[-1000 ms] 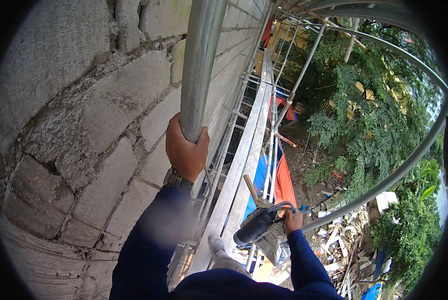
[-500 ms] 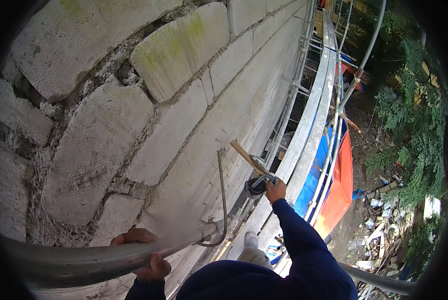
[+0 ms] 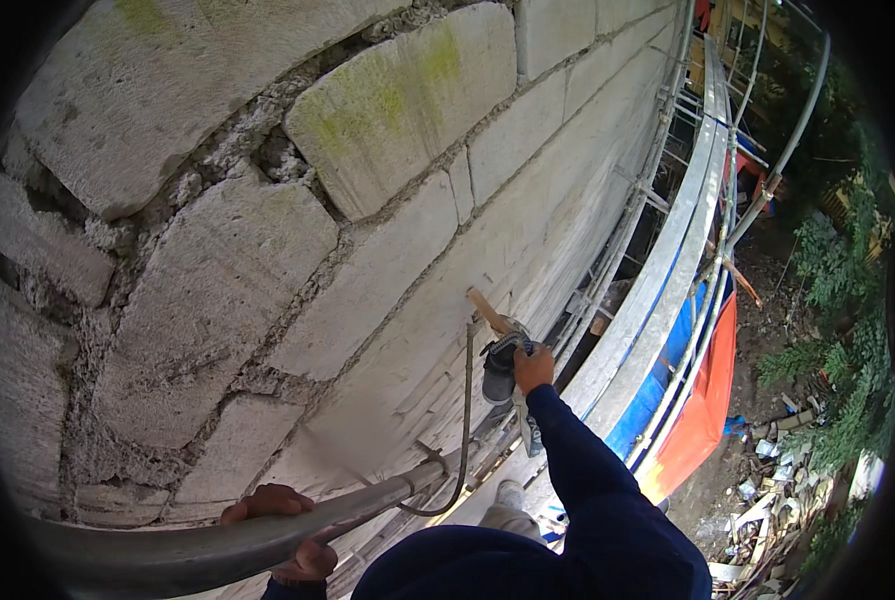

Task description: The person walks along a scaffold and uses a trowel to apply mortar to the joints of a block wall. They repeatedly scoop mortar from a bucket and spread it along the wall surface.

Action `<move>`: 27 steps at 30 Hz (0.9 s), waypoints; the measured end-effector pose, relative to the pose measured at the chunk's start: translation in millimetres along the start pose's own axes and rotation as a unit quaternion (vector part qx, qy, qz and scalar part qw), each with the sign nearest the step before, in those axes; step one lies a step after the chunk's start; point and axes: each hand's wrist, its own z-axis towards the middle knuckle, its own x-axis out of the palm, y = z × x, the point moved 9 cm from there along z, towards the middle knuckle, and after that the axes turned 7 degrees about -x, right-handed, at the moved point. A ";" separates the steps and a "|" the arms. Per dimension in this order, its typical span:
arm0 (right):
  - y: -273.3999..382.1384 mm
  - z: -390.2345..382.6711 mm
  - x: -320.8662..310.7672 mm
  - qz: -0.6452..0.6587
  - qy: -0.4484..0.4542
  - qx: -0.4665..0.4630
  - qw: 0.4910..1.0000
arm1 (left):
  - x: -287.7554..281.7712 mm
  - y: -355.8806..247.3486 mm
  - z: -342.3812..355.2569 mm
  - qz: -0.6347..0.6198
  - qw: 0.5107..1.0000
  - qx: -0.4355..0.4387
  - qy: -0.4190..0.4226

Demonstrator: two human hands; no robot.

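Observation:
My left hand is wrapped round a thick grey metal tube at the lower left. Ahead of me, close to the wall, my right hand is closed on a dark pouch-like object with a pale braided cord or strap round its top; its exact kind is unclear. From behind it a flat wooden stick points toward the wall. A grey cloth-like piece hangs below. Beside them a thin bent metal rod curves from the tube up along the wall.
A pale stone-block wall with deep rough joints fills the left. Narrow scaffold planks run away on the right, beside metal rails. Beyond hang blue and orange sheeting. Rubble and trees lie far below.
My right hand has moved slightly left and up, tilting the dark object so its side shows and a grey piece hangs. The view has shifted. My left hand stays on the tube.

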 end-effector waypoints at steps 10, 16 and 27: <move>29.8 3.4 -16.7 0.084 0.183 -0.069 0.977 | 1.1 -2.2 0.7 0.000 1.000 0.000 -0.013; 28.6 -21.6 -39.6 0.074 0.290 -0.151 0.942 | 1.1 -6.2 2.2 0.023 1.000 0.006 -0.016; 33.5 -20.8 -110.9 -0.063 0.253 -0.203 0.944 | -1.8 -3.0 3.3 -0.029 0.999 0.022 -0.002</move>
